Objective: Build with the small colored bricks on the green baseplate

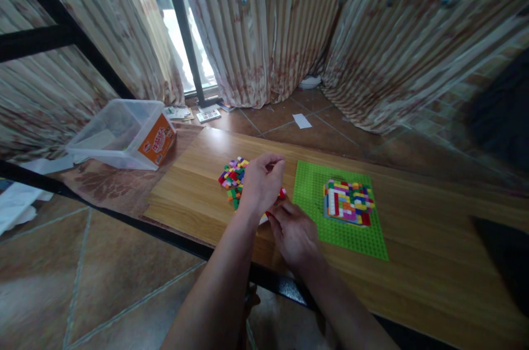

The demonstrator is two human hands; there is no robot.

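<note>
My left hand (262,184) is raised over the table beside the loose brick pile, with its fingers curled in. What it holds, if anything, is hidden. My right hand (295,231) sits just below and to the right, its fingers bent together at small red and white pieces that are mostly covered. A red toy brick (282,193) shows between the two hands. Left of them lies a heap of mixed coloured building bricks (234,173), partly behind my left hand. To the right, a block of multicoloured bricks (349,202) stands on a green studded baseplate (309,184).
The wooden table (185,184) has a dark front edge. A clear plastic box (119,135) with an orange label stands at the left end on a brown cloth (111,184). A dark flat object (504,251) lies at the right. Striped curtains (268,30) hang behind.
</note>
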